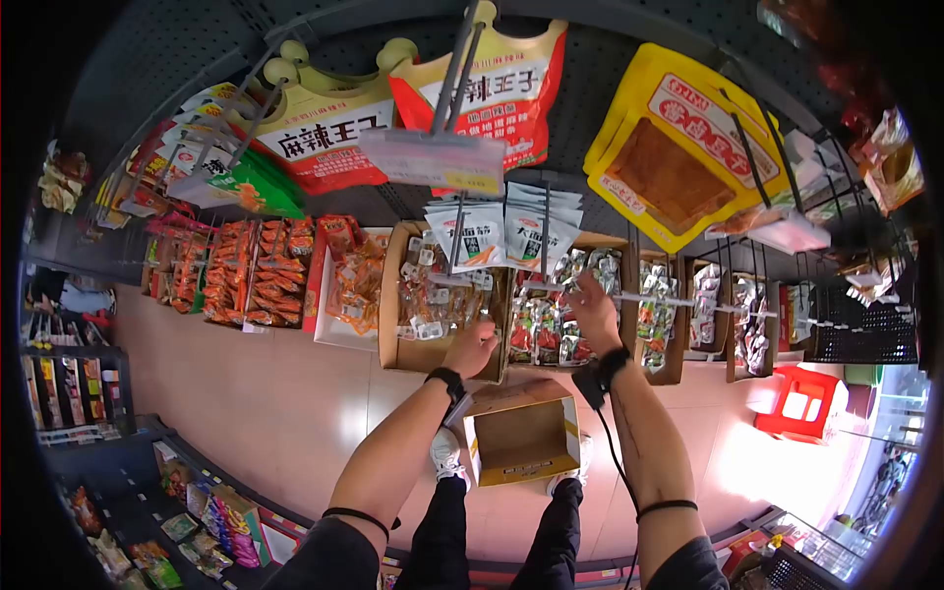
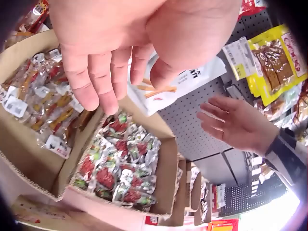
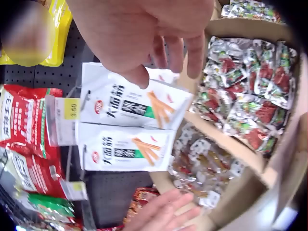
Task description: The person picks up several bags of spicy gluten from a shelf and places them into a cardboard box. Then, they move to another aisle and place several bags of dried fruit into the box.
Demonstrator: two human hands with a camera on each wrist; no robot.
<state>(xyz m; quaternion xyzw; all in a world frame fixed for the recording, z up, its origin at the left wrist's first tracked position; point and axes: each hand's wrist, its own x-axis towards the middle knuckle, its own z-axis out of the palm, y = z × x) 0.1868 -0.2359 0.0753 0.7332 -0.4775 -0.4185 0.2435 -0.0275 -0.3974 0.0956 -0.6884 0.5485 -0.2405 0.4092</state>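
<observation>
Left hand (image 1: 476, 346): outstretched, gripping nothing; clear packets (image 1: 425, 326) at its 10 o'clock.
Right hand (image 1: 595, 310): loose, unladen; silver packets (image 1: 546, 339) at its 8 o'clock.
Carton walls (image 1: 408, 360): likely keep kinds apart.
White pouches (image 1: 477, 236): 12 o'clock, hung, presumably for display.
Open box (image 1: 526, 442): 6 o'clock, between shoes (image 1: 447, 457).

Silver packets (image 2: 122, 168) patterned red and green; white, black-lettered pouches (image 3: 131, 101)
</observation>
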